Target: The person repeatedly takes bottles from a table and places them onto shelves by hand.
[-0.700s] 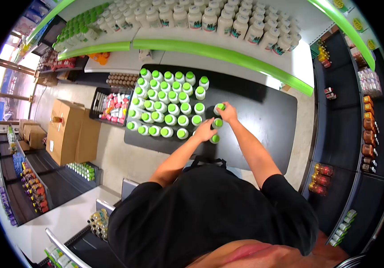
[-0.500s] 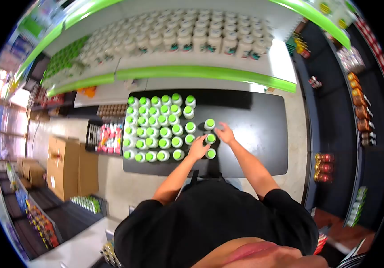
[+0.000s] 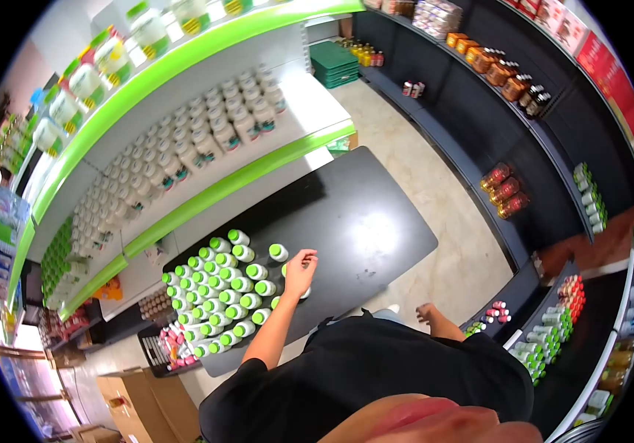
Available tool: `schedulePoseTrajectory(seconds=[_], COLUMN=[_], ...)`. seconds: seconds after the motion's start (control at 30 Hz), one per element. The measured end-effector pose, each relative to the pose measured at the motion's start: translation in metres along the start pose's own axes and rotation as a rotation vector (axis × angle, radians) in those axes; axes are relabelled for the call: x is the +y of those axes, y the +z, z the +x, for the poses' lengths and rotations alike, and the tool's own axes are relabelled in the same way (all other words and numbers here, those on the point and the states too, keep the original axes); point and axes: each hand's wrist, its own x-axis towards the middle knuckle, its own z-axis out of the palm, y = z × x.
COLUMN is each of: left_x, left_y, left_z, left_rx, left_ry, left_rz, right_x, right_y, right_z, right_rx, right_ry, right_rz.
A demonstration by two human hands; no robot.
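Observation:
My left hand (image 3: 301, 269) is over the black table, its fingers loosely bent and apart, with nothing seen in them. It partly covers a white bottle with a green cap. Another white bottle (image 3: 278, 252) stands just to its upper left, and more are partly hidden by my wrist and forearm. Left of the hand, many similar bottles (image 3: 214, 295) stand upright in close rows on the table. My right hand (image 3: 431, 314) is out to the side, off the table's near edge, with fingers apart and holding nothing visible.
The black table (image 3: 317, 207) stands against a white shelf with a green edge (image 3: 236, 181), filled with pale bottles (image 3: 202, 140). Dark shelves (image 3: 435, 125) run along the right. A crate (image 3: 156, 347) of pink and white items and cardboard boxes (image 3: 129, 402) are at lower left.
The view has turned to the right. My right hand has left the bottles and swung right, off the table. My left hand has come off the bottle it was touching, its fingers now pointing right.

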Motion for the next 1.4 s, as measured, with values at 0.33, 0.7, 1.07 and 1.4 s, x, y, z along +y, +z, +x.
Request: schedulePoseTrajectory(seconds=[0.33, 0.7, 1.07, 1.4], left_x=[0.049, 0.044, -0.046, -0.013], left_y=[0.212, 0.425, 0.420, 0.553], left_z=[-0.018, 0.043, 0.050, 0.166], left_rx=[-0.778, -1.012, -0.775, -1.718], left_ry=[0.023, 0.240, -0.108, 0.086], left_rz=[0.243, 0.801, 1.242, 1.260], right_x=[0.056, 0.162, 0.324, 0.350], right_y=[-0.027, -0.198, -0.127, -0.087], right_z=[0.024, 0.069, 0.117, 0.053], right_rx=[0.033, 0.396, 0.238, 0.609], right_ry=[-0.381, -0.350, 0.036, -0.524], right_rz=[0.219, 0.552, 0.675, 0.217])
